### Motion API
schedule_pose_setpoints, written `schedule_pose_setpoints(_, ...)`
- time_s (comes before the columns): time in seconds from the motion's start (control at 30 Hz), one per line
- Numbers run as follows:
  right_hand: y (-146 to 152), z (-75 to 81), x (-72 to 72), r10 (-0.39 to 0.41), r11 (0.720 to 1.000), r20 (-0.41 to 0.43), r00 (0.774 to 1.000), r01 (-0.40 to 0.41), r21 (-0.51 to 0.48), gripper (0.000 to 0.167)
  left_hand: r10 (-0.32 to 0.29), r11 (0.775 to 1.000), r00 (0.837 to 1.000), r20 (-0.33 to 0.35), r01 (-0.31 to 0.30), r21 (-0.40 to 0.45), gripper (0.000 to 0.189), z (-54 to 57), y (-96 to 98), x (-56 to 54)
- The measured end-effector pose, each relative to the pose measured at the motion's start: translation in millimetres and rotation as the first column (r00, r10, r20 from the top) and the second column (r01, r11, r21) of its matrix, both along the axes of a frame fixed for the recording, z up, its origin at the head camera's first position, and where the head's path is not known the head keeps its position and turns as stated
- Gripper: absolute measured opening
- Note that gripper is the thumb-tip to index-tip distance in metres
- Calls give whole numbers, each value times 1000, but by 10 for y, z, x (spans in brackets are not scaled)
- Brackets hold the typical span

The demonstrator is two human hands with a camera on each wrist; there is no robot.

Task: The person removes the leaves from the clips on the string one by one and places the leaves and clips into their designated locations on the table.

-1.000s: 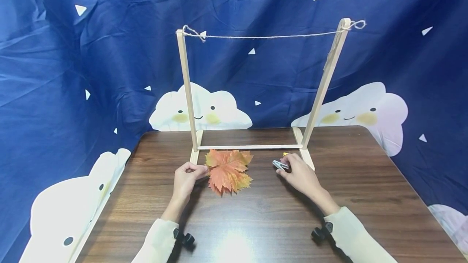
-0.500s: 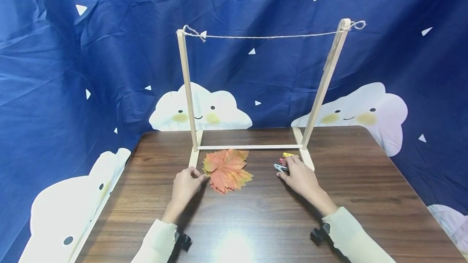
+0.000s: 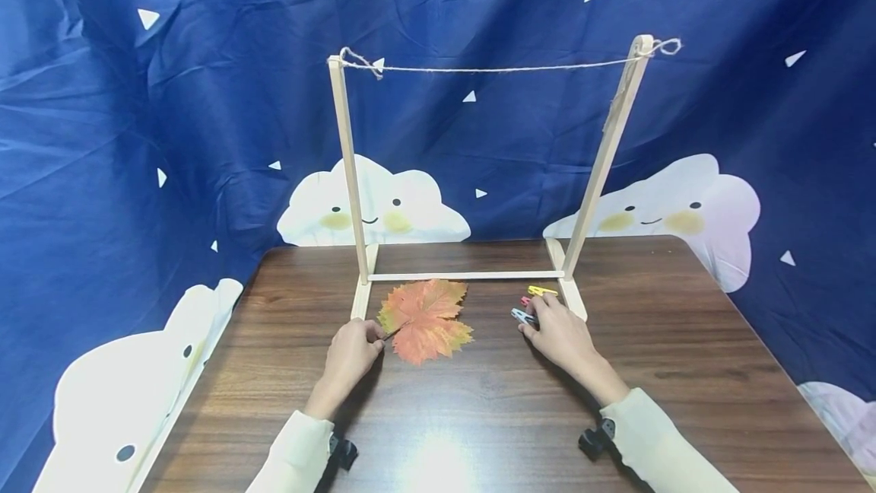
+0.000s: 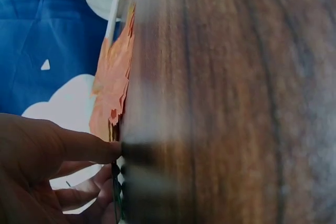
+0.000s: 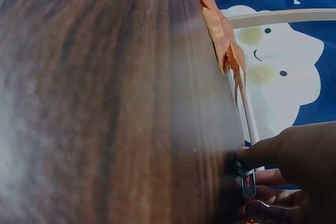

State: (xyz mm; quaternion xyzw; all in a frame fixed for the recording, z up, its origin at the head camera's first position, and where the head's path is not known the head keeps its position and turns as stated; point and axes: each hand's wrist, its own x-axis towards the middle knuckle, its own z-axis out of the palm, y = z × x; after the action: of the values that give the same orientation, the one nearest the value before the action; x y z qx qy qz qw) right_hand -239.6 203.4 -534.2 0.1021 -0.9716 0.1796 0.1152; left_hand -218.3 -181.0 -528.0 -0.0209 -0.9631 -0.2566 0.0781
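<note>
Orange and yellow autumn leaves (image 3: 427, 318) lie in a layered stack on the table, left of centre. My left hand (image 3: 352, 348) pinches the dark stem (image 3: 395, 332) at their left side; the left wrist view shows thumb and finger at the leaves' (image 4: 111, 85) lower end. Over at the right, my right hand (image 3: 561, 333) holds a grey-blue clothespin (image 3: 523, 316) between thumb and fingers, low on the tabletop. A red clothespin (image 3: 525, 300) shows partly beside the fingers, and a yellow clothespin (image 3: 542, 291) lies just behind them.
Behind the leaves stands a wooden frame, its left post (image 3: 350, 173) and right post (image 3: 605, 158) joined by a low crossbar (image 3: 465, 276). A string (image 3: 493, 69) spans the post tops. A blue cloud-patterned cloth (image 3: 438, 6) hangs behind the brown table (image 3: 479, 417).
My left hand has moved slightly down and now pinches the stem, which has come into sight as the leaves turned and settled flat. The red and yellow clothespins show more beside my right hand.
</note>
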Motion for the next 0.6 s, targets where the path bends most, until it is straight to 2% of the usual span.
schedule_pose_setpoints(0.6, -15, 33, 19, 4, 1000, -28, 1000, -5, -26, 29, -12, 1000, 999, 36, 11, 22, 10, 40, -43, -4)
